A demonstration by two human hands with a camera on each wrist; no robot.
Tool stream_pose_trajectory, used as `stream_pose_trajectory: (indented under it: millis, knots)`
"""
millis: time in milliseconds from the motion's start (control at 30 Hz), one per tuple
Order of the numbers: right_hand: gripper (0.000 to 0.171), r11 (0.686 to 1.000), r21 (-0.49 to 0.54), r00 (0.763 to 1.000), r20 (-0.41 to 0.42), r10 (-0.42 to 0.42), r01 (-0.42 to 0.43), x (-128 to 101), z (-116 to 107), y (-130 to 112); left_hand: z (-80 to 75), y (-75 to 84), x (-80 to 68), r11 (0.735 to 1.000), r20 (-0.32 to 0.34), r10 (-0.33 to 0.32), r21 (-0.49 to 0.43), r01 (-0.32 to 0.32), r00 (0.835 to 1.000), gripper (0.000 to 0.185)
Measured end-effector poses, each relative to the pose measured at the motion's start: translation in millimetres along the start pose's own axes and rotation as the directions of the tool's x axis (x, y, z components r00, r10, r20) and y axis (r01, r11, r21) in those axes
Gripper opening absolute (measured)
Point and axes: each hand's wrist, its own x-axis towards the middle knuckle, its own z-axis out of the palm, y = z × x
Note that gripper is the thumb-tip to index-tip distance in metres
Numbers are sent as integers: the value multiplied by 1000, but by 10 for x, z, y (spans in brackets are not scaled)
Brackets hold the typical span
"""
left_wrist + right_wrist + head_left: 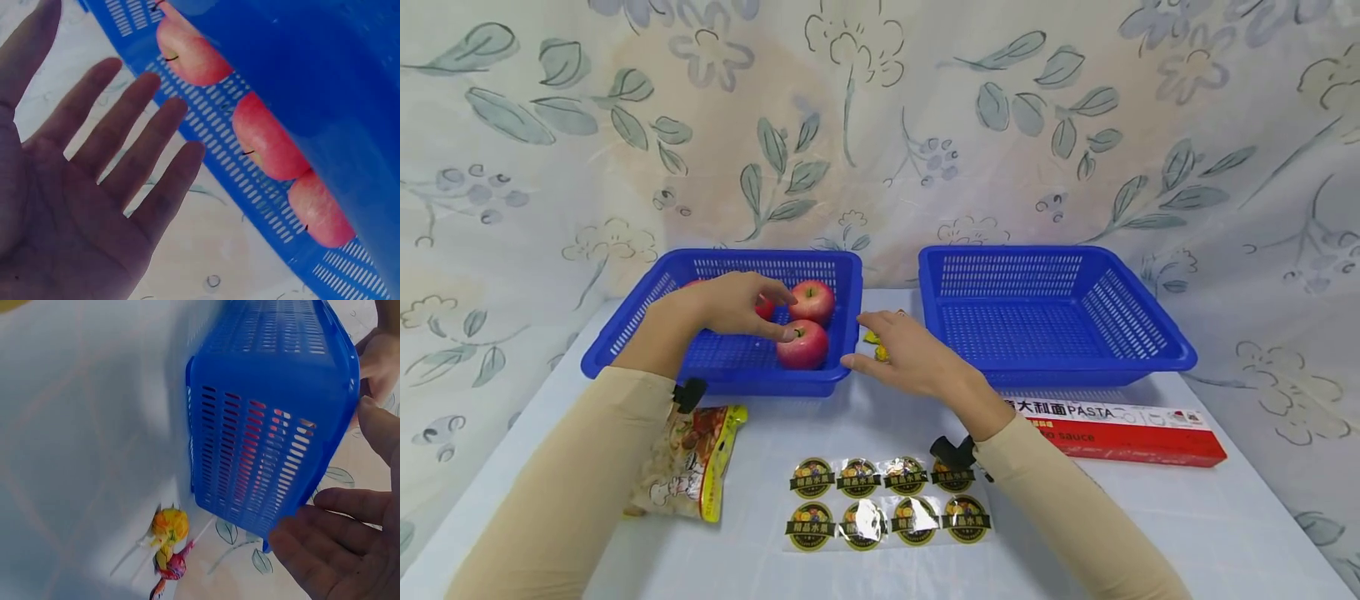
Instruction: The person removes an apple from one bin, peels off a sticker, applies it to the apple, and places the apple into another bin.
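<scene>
While both hands' fingers (778, 293) lie straight, empty, three glossy red apples (802, 343) fill the slotted blue basket (647, 312).

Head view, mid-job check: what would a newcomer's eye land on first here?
Two blue baskets side by side: the left basket holds red apples, the right basket holds nothing visible. The left hand reaches open over the apples; the right hand hovers open between the baskets. A sticker sheet lies in front.
</scene>
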Motion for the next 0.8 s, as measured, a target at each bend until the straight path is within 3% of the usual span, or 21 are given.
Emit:
stream_pose_trajectory:
  millis: [133, 333, 500, 600, 800]
  knots:
    - [77, 1000, -3, 1000, -2, -1, 1, 7, 25, -18, -17, -21, 75, 998, 94, -15, -62, 21, 995, 72]
    - [77, 1000, -13, 1000, -6, 2, -2, 20, 39, -46, -74, -66, 118, 995, 195, -68, -53, 80, 978, 79]
    - [77, 1000, -13, 1000, 8, 21, -21, 4, 25, -36, -187, -35, 204, 998, 225, -34, -44, 45, 974, 79]
    - [77, 1000, -6, 999, 14, 30, -30, -5, 33, -13, -171, -26, 294, 997, 228, -11, -68, 28, 974, 77]
    - [78, 1000, 16, 1000, 16, 16, -17, -1, 18, -10, -70, 13, 431, 992, 290, -60, -89, 89, 955, 79]
